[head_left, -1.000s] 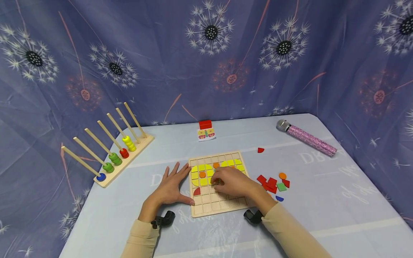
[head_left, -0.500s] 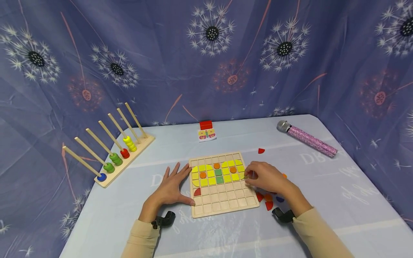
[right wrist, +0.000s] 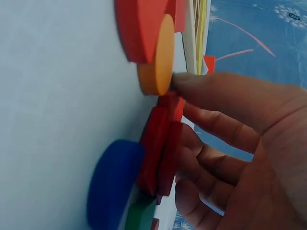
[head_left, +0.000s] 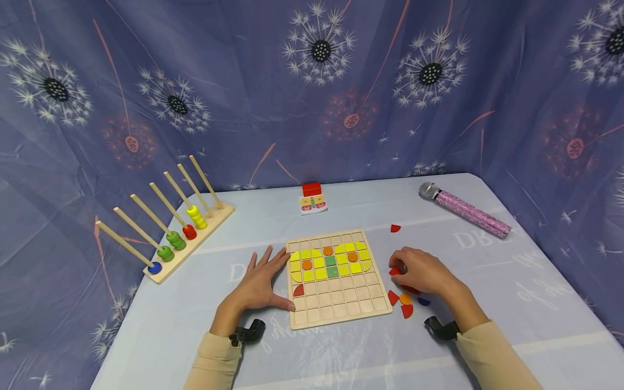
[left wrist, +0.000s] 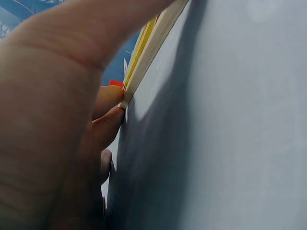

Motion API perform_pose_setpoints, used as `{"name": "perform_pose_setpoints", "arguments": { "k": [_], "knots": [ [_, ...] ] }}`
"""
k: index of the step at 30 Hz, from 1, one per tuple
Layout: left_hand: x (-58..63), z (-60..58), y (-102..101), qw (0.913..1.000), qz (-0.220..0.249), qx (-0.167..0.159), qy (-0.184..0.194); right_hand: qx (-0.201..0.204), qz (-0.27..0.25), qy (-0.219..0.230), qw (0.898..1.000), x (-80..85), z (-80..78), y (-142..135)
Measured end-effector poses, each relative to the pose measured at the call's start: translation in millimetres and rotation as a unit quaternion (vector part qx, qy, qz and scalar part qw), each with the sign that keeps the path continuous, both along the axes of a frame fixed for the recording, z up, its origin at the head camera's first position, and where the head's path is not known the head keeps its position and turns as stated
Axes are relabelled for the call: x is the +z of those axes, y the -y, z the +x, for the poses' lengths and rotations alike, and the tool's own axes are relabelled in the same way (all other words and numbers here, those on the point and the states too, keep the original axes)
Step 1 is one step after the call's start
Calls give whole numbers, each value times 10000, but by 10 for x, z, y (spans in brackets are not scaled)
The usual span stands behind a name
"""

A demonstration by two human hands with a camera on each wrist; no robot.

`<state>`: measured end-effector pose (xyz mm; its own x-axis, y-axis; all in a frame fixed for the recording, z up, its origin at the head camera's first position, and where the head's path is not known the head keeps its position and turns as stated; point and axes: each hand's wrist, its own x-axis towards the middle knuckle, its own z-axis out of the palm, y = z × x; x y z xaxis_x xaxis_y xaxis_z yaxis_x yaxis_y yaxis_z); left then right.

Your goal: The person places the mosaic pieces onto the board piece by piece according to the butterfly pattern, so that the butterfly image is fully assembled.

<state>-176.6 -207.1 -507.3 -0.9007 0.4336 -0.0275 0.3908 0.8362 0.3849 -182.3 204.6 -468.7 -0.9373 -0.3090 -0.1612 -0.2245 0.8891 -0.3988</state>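
Observation:
In the head view a wooden grid board holds yellow pieces, orange discs, green squares and one red quarter-round. My left hand is spread flat, fingertips and thumb touching the board's left edge. To the board's right, my right hand reaches down over a pile of red pieces. A red piece shows between its parted thumb and index finger. In the right wrist view the thumb tip is close beside an orange disc; the hand covers part of the pile.
Around the pile lie a blue half-round and red quarter-rounds. A picture card lies by a red block at the back. A bead abacus stands left; a glittery pink microphone lies back right.
My right hand has moved from above the board, past its right edge, to the red pieces. A yellow rounded piece now sits at the right end of the yellow rows. The left hand stays put.

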Motion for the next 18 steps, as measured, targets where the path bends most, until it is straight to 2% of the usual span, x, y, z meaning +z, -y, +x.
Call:
{"name": "perform_pose_setpoints", "arguments": {
  "k": [7, 14, 18],
  "knots": [
    [3, 0, -6, 10000, 8, 10, 24, 51, -224, -122, 9997, 5, -14, 32],
    [-8, 0, -4, 10000, -32, -11, 31, 131, -163, 255, 9995, 8, -7, 3],
    [-11, 3, -2, 10000, -46, 15, -1, 183, -234, 265, 9992, -9, 0, -49]
  ]
}}
